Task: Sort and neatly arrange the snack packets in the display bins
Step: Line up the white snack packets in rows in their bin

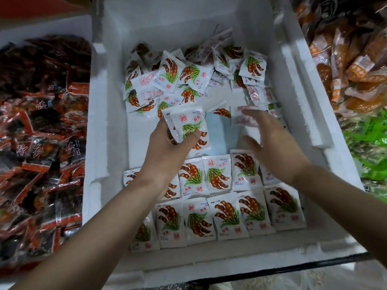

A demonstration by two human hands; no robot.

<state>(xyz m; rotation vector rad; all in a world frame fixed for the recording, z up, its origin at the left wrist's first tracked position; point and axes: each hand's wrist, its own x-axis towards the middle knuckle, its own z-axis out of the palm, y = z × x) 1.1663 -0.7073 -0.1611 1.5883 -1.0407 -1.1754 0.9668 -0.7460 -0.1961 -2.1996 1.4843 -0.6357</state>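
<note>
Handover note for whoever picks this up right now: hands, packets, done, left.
Left hand: grips a small stack of tamarind packets over the middle of the white foam bin.
Right hand: open and blurred, fingers extended toward the loose pile at the far end; contact unclear.
Done: two neat rows along the bin's near end.
Left: probably lay the held stack, then the loose pile, into further rows.
</note>
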